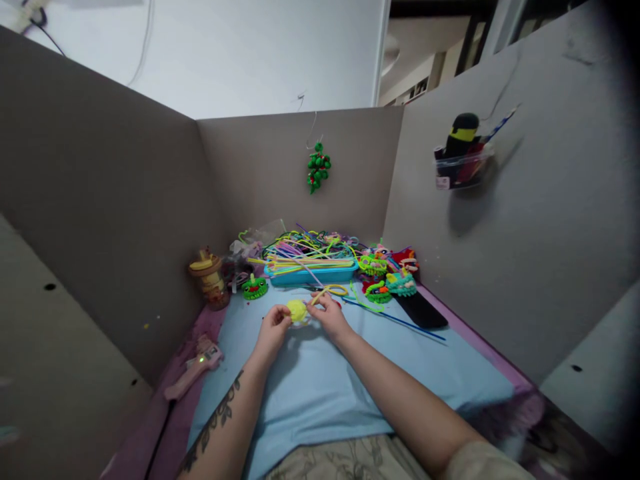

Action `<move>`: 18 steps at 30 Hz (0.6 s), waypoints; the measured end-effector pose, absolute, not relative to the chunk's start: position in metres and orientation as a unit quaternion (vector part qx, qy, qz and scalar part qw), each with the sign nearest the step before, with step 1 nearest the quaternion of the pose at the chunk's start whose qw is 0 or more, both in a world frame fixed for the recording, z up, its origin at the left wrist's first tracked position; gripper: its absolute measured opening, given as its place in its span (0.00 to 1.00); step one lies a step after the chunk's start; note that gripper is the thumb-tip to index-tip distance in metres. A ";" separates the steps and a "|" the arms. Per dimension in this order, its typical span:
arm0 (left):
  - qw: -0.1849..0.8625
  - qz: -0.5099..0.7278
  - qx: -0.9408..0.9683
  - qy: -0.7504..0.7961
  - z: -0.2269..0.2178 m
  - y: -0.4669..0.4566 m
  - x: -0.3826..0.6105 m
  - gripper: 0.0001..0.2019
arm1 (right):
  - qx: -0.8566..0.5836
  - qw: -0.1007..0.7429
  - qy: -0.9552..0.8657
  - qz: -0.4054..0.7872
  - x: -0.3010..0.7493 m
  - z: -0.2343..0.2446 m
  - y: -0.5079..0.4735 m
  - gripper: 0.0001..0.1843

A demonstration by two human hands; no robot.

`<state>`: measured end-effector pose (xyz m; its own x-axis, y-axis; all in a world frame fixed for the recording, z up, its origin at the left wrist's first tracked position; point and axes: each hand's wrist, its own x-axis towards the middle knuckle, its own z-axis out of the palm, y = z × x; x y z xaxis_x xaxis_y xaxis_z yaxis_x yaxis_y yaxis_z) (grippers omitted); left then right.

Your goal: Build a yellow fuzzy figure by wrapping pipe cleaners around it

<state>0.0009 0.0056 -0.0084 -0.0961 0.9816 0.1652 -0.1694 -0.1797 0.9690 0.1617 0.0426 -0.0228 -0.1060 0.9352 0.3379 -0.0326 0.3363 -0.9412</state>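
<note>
My left hand (275, 325) pinches the left side of a small fuzzy yellow piece (297, 310) that looks made of pipe cleaner. At its right side, my right hand (327, 315) has its fingers closed on a pale yellow pipe cleaner (336, 290), whose looped end sticks out to the right above the hand. Both hands are close together over the light blue cloth (320, 380). Just behind them stands a blue tray (315, 275) heaped with pipe cleaners in many colours. The exact joint between the strand and the yellow piece is too small to make out.
A green fuzzy figure (255, 287) sits left of the tray; several colourful ones, including a teal one (401, 283), sit to its right. A black phone-like slab (420, 310) and dark blue pipe cleaner (400, 321) lie at right. A pink glue gun (197, 370) lies at left.
</note>
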 end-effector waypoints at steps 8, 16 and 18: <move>0.521 0.580 0.482 0.400 -0.008 0.003 0.000 0.13 | -0.367 0.537 -0.629 0.427 0.164 -0.024 0.044 0.16; 0.273 0.607 0.549 0.506 -0.015 0.006 0.001 0.16 | -0.389 0.590 -0.562 0.430 0.161 -0.031 0.052 0.16; 0.212 0.577 0.590 0.523 -0.015 0.004 0.001 0.10 | -0.387 0.605 -0.531 0.449 0.160 -0.033 0.055 0.17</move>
